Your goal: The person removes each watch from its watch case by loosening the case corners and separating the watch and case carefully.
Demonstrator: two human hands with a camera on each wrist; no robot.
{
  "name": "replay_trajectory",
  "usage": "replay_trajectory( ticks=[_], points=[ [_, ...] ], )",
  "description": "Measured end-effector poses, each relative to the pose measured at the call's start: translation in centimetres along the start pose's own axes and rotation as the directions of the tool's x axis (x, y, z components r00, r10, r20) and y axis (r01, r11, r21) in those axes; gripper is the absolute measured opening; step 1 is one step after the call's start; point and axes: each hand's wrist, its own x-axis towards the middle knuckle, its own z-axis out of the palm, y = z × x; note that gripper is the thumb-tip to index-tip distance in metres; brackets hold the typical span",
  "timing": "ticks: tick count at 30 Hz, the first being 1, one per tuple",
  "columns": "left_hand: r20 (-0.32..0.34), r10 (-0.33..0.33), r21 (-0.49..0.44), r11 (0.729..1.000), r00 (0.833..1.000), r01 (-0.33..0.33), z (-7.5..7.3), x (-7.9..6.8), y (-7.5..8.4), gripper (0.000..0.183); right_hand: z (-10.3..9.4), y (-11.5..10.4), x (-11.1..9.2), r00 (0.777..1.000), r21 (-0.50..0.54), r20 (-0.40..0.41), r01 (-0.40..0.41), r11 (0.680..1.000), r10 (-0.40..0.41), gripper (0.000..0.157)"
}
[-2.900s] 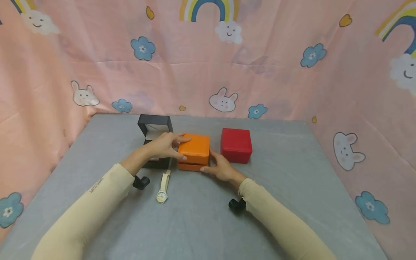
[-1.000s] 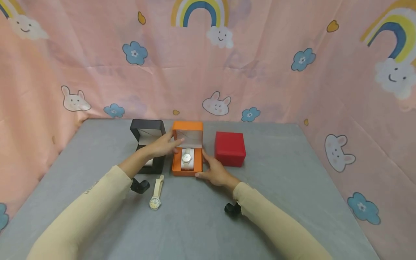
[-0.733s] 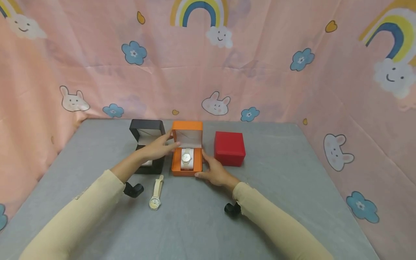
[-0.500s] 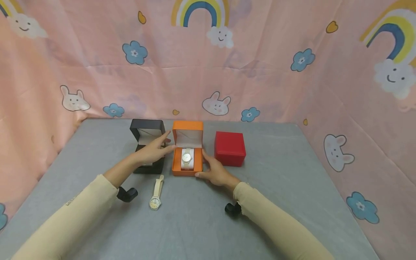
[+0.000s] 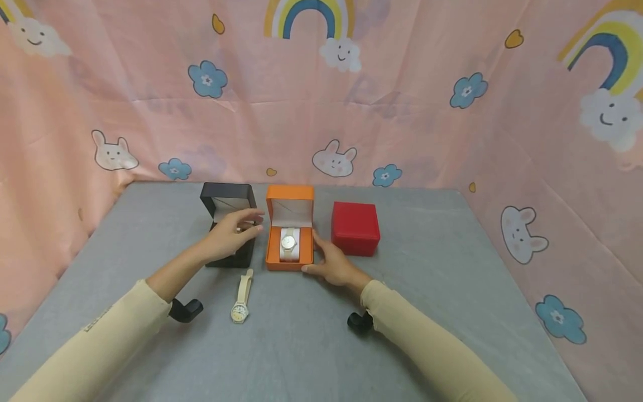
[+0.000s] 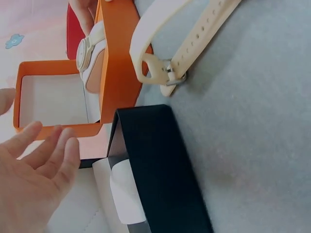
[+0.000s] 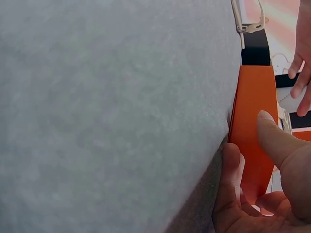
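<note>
An orange watch box (image 5: 273, 263) stands with its lid raised, a pale-strapped watch (image 5: 288, 243) on the white cushion inside. My right hand (image 5: 337, 266) grips its front right corner, thumb on the front wall and fingers along the side, as the right wrist view shows. My left hand (image 5: 225, 239) hovers with spread fingers over the opened black watch box (image 5: 228, 191), holding nothing. The left wrist view shows a bare white cushion (image 6: 127, 191) in that black box. A cream-strapped watch (image 5: 240, 312) lies on the table in front of the boxes.
A closed red box (image 5: 355, 223) stands just right of the orange one. The grey tabletop (image 5: 301, 346) is bounded at the back and sides by a pink printed curtain (image 5: 402, 123).
The orange box's lid has swung up, revealing the watch inside. My left hand has since let go and drawn left over the black box. My right hand keeps its hold.
</note>
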Motion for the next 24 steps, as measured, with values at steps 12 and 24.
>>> replay_trajectory(
  ticks=[12, 24],
  points=[
    [0.104, 0.063, -0.008, 0.998, 0.993, -0.063, 2.0, 1.4, -0.8, 0.065, 0.0, -0.1, 0.2, 1.0, -0.004, 0.004, -0.002, 1.0, 0.002, 0.101],
    [0.221, 0.052, -0.029, 0.998, 0.974, -0.047, 3.1, 2.7, -1.3, 0.081, 0.0, 0.2, 0.3, 1.0, 0.003, 0.012, 0.014, 1.0, -0.014, 0.102]
  ],
)
